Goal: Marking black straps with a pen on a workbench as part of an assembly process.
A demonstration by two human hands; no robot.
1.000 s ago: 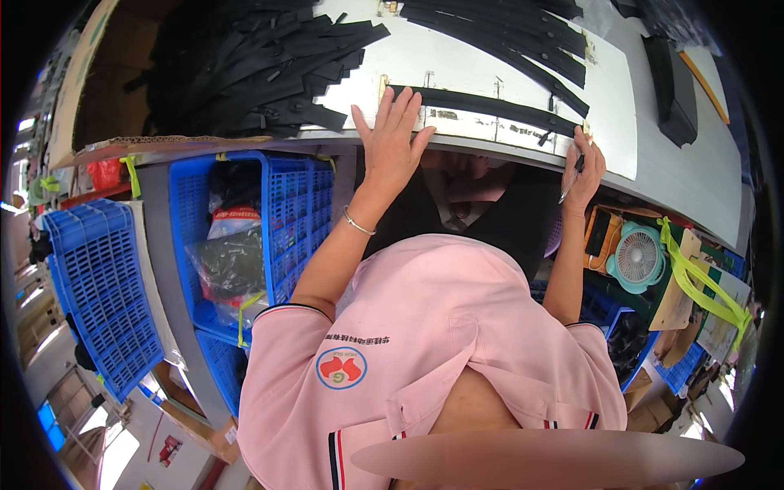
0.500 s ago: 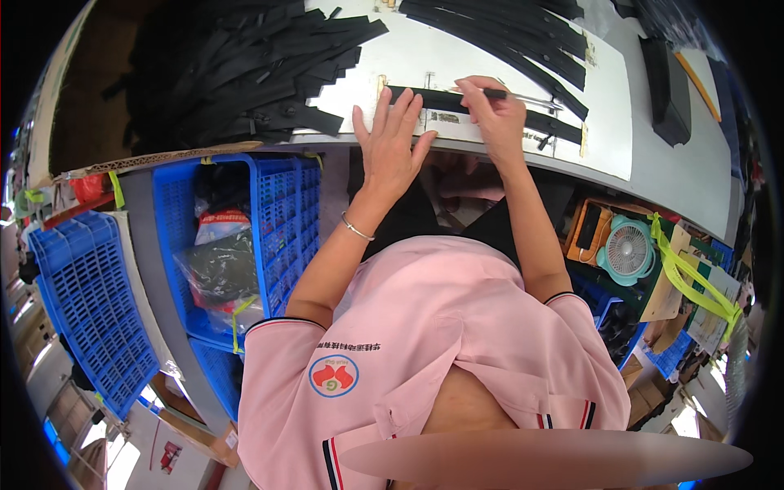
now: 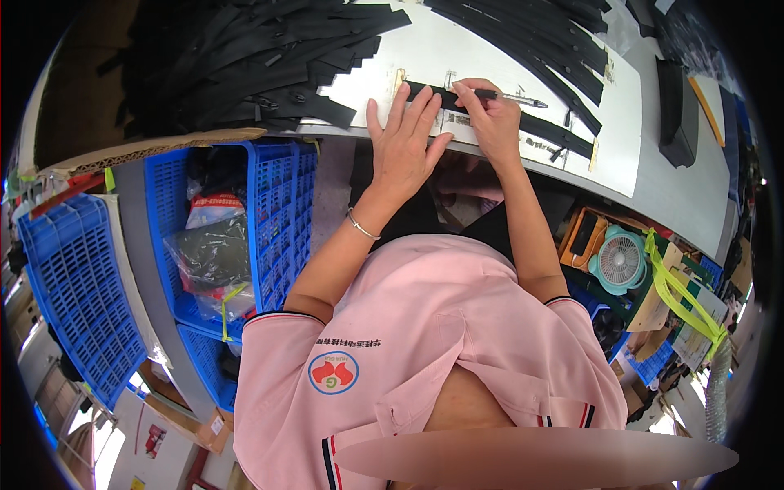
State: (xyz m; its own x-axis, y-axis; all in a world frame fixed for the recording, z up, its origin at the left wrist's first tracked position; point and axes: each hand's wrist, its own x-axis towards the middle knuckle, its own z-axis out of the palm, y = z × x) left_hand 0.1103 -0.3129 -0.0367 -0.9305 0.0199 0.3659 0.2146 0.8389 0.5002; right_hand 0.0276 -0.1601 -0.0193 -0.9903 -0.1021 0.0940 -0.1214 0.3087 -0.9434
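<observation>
A black zipper (image 3: 555, 135) lies stretched along the near edge of a white board (image 3: 608, 167) with marks drawn on it. My left hand (image 3: 404, 147) rests flat on the zipper's left part, fingers spread. Close beside it, my right hand (image 3: 495, 122) is closed around a pen (image 3: 523, 100) with a clear barrel and a black part. The pen's black end points down-left toward the zipper, near the left fingertips; its tip is hidden by the fingers. A pile of black zippers (image 3: 269, 65) lies to the left, and more zippers (image 3: 531, 49) are laid out side by side beyond my right hand.
A cardboard edge (image 3: 155, 155) borders the left pile. Blue plastic baskets (image 3: 282, 212) holding bagged items stand below the table at left. A small teal fan (image 3: 621, 260) sits below the table at right. A black box-like object (image 3: 676, 114) lies on the table's right side.
My right hand with the pen has shifted slightly left along the zipper, nearer my left hand. My left hand stays in place on the zipper. The whole view has tilted a little.
</observation>
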